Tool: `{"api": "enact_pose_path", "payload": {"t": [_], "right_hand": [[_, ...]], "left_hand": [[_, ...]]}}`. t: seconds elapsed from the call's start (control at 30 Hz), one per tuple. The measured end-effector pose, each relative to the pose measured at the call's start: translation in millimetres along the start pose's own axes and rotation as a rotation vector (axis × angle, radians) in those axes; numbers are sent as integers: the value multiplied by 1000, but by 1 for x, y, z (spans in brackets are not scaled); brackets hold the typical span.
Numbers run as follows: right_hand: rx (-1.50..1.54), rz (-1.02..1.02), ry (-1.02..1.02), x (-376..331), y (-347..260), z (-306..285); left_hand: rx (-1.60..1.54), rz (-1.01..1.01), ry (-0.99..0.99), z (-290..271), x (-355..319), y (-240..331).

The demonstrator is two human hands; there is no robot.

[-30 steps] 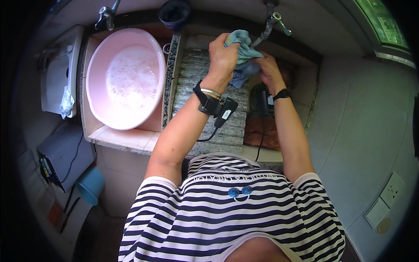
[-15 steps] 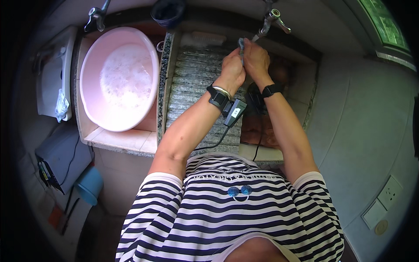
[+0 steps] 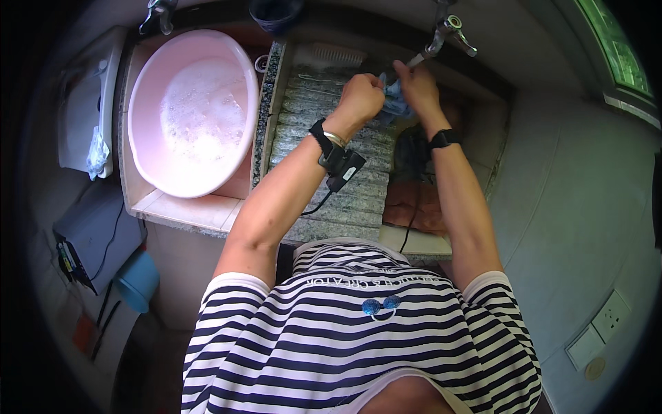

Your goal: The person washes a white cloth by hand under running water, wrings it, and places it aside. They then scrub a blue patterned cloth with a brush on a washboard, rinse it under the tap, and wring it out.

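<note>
Between my two hands a light blue cloth (image 3: 394, 102) is stretched out and hangs down a little. My left hand (image 3: 361, 99) is closed on one end of it, above the ridged stone washboard (image 3: 331, 131). Closed on the other end is my right hand (image 3: 419, 88), just below the spout of the metal tap (image 3: 441, 40). Both fists hide the cloth's ends. Whether water runs from the spout I cannot make out.
Left of the washboard a pink basin (image 3: 138, 131) of sudsy water sits in a tiled trough. A scrubbing brush (image 3: 338, 54) lies at the washboard's far end. A second tap (image 3: 158, 15) is at the far left. A cable from my left wrist device (image 3: 345, 171) trails down.
My hands have moved apart, the left one leftward, and the cloth, bunched between them before, is now spread out. The whole view has shifted slightly.
</note>
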State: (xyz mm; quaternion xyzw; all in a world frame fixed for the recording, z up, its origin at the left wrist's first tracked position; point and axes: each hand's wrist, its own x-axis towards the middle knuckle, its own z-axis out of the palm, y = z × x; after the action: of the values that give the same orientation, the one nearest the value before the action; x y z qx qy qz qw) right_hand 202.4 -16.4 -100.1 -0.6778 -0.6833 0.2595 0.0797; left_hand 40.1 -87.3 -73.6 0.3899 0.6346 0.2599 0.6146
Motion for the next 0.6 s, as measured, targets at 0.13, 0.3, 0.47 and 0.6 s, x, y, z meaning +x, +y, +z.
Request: {"api": "enact_pose_path", "payload": {"t": [0.13,0.3,0.47,0.6], "right_hand": [[555,-91,-347,-17,-9,-34],[740,-144,-413,-27,-11,-57],[758,-138,-500,-20,10,-60],[750,-196,-499,-6,29,-46]], "left_hand": [[491,609,588,17,-1,-25],[175,415,147,14,7,21],[414,279,119,17,2,45],[257,340,222,21,8,36]]}}
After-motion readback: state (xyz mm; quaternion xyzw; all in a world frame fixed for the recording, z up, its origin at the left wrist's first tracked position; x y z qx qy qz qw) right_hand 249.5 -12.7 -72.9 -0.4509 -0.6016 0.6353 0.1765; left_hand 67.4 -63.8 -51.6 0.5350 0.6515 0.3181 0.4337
